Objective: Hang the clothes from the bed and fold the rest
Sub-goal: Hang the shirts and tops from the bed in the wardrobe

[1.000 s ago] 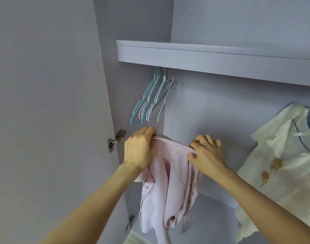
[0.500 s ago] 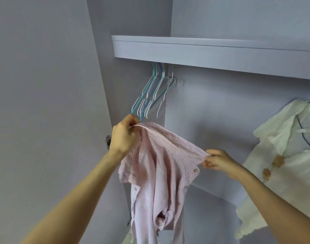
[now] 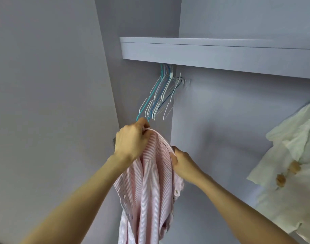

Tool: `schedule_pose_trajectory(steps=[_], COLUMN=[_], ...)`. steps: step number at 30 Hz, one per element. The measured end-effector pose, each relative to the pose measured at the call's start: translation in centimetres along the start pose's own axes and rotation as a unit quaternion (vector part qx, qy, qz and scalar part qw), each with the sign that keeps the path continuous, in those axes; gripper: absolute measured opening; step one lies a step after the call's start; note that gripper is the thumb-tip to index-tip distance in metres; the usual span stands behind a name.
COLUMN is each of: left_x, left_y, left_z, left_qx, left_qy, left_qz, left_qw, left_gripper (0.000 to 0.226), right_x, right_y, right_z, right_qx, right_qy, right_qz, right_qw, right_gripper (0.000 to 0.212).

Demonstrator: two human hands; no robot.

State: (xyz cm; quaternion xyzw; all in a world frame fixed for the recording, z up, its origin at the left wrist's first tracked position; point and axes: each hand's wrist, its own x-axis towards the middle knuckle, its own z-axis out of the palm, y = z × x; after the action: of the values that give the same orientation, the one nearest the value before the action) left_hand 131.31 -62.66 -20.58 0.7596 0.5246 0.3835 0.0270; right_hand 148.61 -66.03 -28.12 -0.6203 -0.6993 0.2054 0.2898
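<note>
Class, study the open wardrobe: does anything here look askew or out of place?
The cream jacket on the right hangs crooked and crumpled, its collar tilted. The empty hangers are bunched at the far left. The pink striped shirt, gripped by both hands, isn't hung yet.

Both arms are raised forward. The left hand (image 3: 131, 141) is clenched high; the right hand (image 3: 183, 163) is curled just below, fingers (image 3: 173, 156) pinched.

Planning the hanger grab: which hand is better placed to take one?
Left. The left hand, gripping the pink striped shirt at its top edge, sits just below the empty hangers; the right hand holds lower.
</note>
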Motion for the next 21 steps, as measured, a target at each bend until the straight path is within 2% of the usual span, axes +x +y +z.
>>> schedule_pose_trajectory(steps=[3,5,8,11,15,17,20,21], left_x=[0.4,0.7,2.0,3.5,4.0,4.0,4.0,4.0], left_y=[-2.4,-3.7,-4.7,-5.3,-5.8,-5.9,-6.0,-6.0], left_z=[-0.7,-1.0,-1.6,-2.2,-1.9,-1.5,-1.4,-1.4], left_qx=[0.094,0.079,-0.004,-0.055,-0.034,-0.034,-0.031,-0.029], left_qy=[-0.042,-0.055,-0.054,-0.084,-0.132,-0.119,-0.092,-0.089], left_qz=[-0.054,-0.091,-0.126,-0.141,-0.147,-0.147,-0.148,-0.147], left_qw=[0.993,0.991,0.991,0.985,0.980,0.981,0.984,0.985], left_gripper=[0.012,0.016,0.013,0.025,0.031,0.031,0.026,0.021], right_x=[1.1,2.3,4.4,7.0,12.6,15.1,17.7,18.3], right_y=[1.7,2.1,1.7,0.6,-0.7,-1.5,-2.8,-3.0], right_z=[-1.0,-1.5,-1.7,-2.2,-3.3,-3.7,-3.7,-3.6], right_qx=[-0.145,-0.139,0.026,0.205,0.247,0.317,0.384,0.395], right_qy=[0.022,0.070,0.106,0.127,0.191,0.186,0.153,0.158], right_qz=[0.049,0.080,0.075,0.096,0.146,0.182,0.229,0.239], right_qw=[0.988,0.985,0.991,0.966,0.938,0.912,0.882,0.873], right_gripper=[0.022,0.026,0.027,0.030,0.031,0.035,0.018,0.021])
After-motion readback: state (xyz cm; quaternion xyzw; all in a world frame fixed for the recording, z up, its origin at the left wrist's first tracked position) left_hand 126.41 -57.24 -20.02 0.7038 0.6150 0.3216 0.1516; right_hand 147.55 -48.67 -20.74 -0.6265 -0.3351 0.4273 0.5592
